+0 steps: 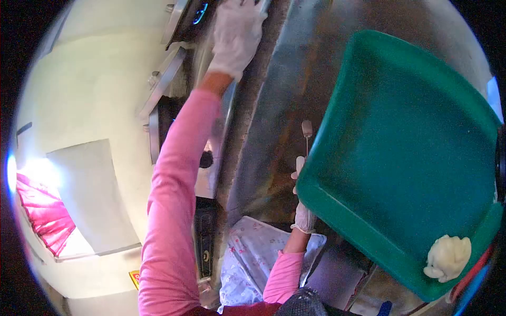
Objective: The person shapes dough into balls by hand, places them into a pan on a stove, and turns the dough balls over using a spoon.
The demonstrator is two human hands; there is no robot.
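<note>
My left hand [237, 39], in a white glove, reaches to the top of the view beside a metal edge. Its fingers look bent, but their tips are cut off or blurred. Lower down, my right hand [303, 208], also gloved, is at the near left edge of a large green tray [400, 137], which hides part of it. A thin-shafted tool with a pale end [307, 129] points up from its fingers; the grip itself is partly hidden. In the tray's lower right corner lies a pale, lumpy piece that looks like dough [448, 258].
A dark, stained metal surface [295, 79] runs along the left of the tray. Beyond its raised edge are metal-fronted units [163, 84] against a pale wall. Floral cloth [258, 253] lies near my right sleeve. A pink curtain [47, 216] hangs far left.
</note>
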